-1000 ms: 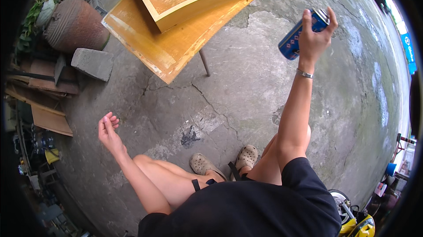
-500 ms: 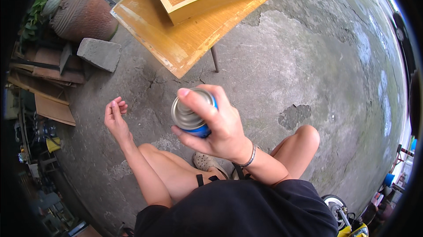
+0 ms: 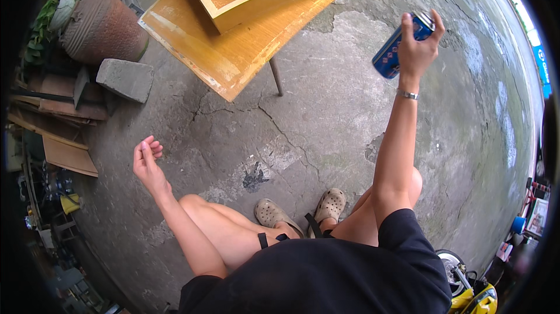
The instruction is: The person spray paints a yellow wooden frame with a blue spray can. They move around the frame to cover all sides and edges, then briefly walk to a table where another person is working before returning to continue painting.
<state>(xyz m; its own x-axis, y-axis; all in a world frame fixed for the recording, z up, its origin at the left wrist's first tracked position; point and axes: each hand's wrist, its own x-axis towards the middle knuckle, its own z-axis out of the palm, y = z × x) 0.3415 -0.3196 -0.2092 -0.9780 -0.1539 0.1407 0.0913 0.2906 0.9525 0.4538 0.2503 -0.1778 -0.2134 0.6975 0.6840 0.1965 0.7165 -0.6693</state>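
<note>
My right hand (image 3: 419,51) reaches out to the far right, its fingers wrapped round a blue aerosol can (image 3: 388,57) near its silver metal end. The can is tilted, with the silver end away from me and the blue body slanting down to the left. My left hand (image 3: 150,165) is raised above the floor at the left, fingers loosely curled and somewhat apart, with nothing in it. Ahead, a shallow wooden frame with raised sides (image 3: 280,4) rests on a worn yellow-brown wooden table (image 3: 233,60). Both hands are apart from the table.
A concrete block (image 3: 125,79) and a large clay pot (image 3: 105,28) with plants stand at the left. Wooden boards (image 3: 69,153) are stacked nearby. The concrete floor (image 3: 326,104) is cracked. A yellow vehicle part with a wheel (image 3: 450,264) shows at the lower right.
My right hand has swung the can from in front of my chest out to the far right, straightening the arm. My left hand has shifted slightly left and nearer to me.
</note>
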